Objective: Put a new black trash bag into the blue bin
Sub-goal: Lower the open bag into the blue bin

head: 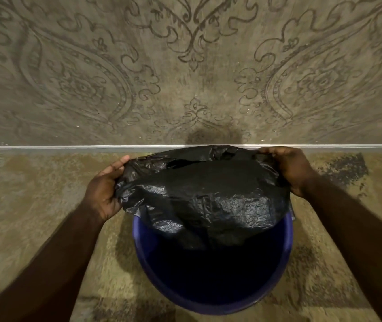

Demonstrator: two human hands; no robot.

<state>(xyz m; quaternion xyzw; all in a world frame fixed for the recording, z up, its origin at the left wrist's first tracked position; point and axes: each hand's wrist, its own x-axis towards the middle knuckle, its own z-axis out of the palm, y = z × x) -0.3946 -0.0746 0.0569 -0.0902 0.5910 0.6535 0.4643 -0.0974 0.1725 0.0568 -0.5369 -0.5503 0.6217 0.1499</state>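
Note:
A round blue bin stands on the carpet below me, its inside dark. A crinkled black trash bag is stretched over the far half of the bin's mouth and sags down into it. My left hand grips the bag's left edge, thumb on top. My right hand grips the bag's far right edge, just beyond the bin's rim. The far rim of the bin is hidden under the bag.
The bin stands close to a wall with patterned grey-brown wallpaper. A pale baseboard strip runs along the wall's foot. Mottled tan carpet surrounds the bin on all sides.

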